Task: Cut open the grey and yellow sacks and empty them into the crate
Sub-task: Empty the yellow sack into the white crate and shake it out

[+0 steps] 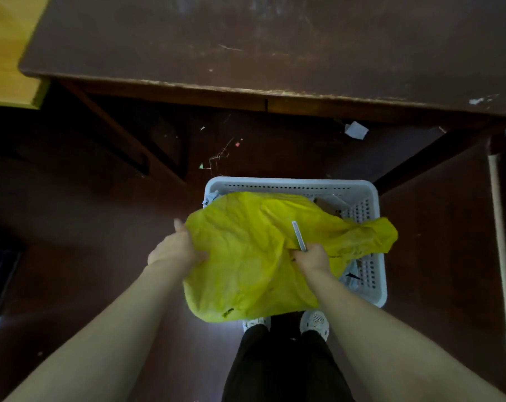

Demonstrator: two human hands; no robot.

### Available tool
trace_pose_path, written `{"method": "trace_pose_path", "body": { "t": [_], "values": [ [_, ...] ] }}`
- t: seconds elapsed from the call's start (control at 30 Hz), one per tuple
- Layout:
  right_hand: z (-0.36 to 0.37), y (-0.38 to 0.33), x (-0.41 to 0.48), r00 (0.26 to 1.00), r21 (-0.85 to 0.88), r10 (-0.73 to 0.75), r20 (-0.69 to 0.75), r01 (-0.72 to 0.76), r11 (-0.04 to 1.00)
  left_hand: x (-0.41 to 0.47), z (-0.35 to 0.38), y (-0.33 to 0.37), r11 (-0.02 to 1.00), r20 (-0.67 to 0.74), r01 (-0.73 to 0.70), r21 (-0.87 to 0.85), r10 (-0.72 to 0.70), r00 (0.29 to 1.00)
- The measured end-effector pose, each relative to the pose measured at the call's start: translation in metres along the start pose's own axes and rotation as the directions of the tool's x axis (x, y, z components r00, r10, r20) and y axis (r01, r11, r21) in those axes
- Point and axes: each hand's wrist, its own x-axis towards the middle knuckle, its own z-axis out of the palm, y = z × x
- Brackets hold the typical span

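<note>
Here both hands (176, 248) (311, 258) grip the yellow sack (246, 256) over the crate (289, 185).

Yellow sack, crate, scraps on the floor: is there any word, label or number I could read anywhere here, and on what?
None can be read.
On the yellow sack: a dark mark near its lower edge, too blurred to read.
On the paper scrap: looks blank.
On the white crate: no label visible.
On the knife in the right hand: no marking visible.

Both hands grip yellow sack (246, 250) over white crate (370, 195) — blade (299, 235) in right hand (311, 258).
</note>
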Motion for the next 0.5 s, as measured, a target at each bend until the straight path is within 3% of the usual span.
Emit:
{"method": "trace_pose_path", "body": {
  "t": [0.13,0.3,0.5],
  "values": [
    [-0.009,-0.01,-0.013,0.998,-0.073,0.053,-0.023,-0.055,0.996,-0.012,-0.013,-0.008,0.973,-0.052,-0.099,-0.208,0.09,0.995],
    [-0.015,-0.038,-0.042,1.0,-0.117,0.01,0.023,-0.007,0.993,-0.053,-0.061,-0.018,0.911,-0.19,-0.204,-0.359,0.143,0.971],
    [-0.026,-0.082,-0.077,0.997,0.076,-0.078,0.031,0.075,0.994,-0.11,-0.119,0.0,0.776,-0.377,-0.435,-0.456,0.274,0.885]
  ]
}}
